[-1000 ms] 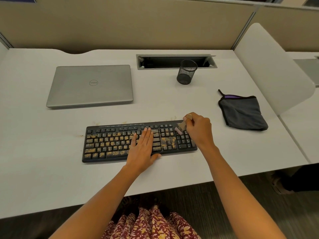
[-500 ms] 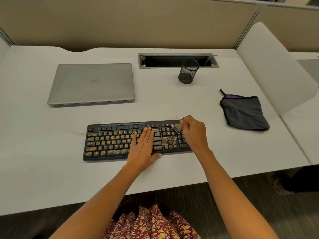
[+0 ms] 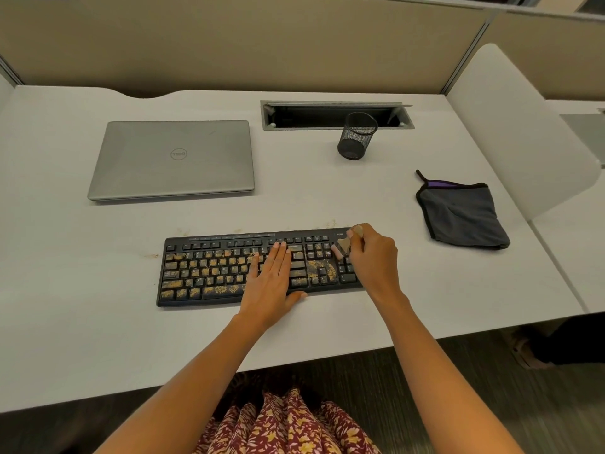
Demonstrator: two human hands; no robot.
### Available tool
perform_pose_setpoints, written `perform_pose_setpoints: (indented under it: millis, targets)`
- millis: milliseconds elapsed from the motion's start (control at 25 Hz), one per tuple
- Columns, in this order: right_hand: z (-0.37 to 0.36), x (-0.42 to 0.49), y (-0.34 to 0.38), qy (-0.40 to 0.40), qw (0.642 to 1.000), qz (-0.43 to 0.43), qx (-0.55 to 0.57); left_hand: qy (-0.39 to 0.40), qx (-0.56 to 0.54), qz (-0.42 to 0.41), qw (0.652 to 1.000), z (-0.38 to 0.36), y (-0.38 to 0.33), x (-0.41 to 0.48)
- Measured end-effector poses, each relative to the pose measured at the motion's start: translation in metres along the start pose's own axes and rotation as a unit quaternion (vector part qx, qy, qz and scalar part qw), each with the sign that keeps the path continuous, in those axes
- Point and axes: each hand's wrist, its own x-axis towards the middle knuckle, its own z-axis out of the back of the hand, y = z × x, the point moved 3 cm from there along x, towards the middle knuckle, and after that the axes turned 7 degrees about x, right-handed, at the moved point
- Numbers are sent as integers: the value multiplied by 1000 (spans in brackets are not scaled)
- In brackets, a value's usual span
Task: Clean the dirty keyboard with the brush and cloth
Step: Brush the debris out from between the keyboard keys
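- One white desk (image 3: 98,290) carries everything, with yellowish crumbs scattered along the far edge of the keyboard.
- The closed silver laptop (image 3: 173,160) lies far left; its lid logo reads "DELL", upside down from here.
- The black keyboard (image 3: 209,273) lies near the front edge, its keys dusted with yellow-brown grit, thickest on the left half and around the arrow keys. A small white mark at its top right is too small to read.
- The left hand (image 3: 271,283) lies flat, palm down, on the keys right of centre, fingers straight and together, gripping nothing. It has not moved in the last second.
- The right hand (image 3: 373,257) is curled over the number pad and grips the brush.
- The grey cloth (image 3: 461,217), edged in black with a purple strip, lies folded well to the right, untouched.
- The small brush (image 3: 343,245) tilts left, its pale bristles on the number pad's upper-left keys, slightly lower than half a second ago.
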Motion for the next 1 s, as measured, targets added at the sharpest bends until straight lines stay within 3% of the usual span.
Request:
perform_pose_setpoints:
  millis: [320, 600, 800, 1000]
  targets:
    - [2, -21, -8, 54, 998, -7, -34, -6, -15, 2, 1000, -1, 0, 1]
    - [17, -20, -8, -16, 1000, -25, 2, -8, -8, -1, 1000, 0, 1, 0]
    - [0, -40, 1, 18, 1000, 11, -11, -11, -7, -2, 1000, 0, 0, 0]
    - [11, -37, 2, -20, 999, 33, 24, -2, 2, -3, 1000, 1, 1, -1]
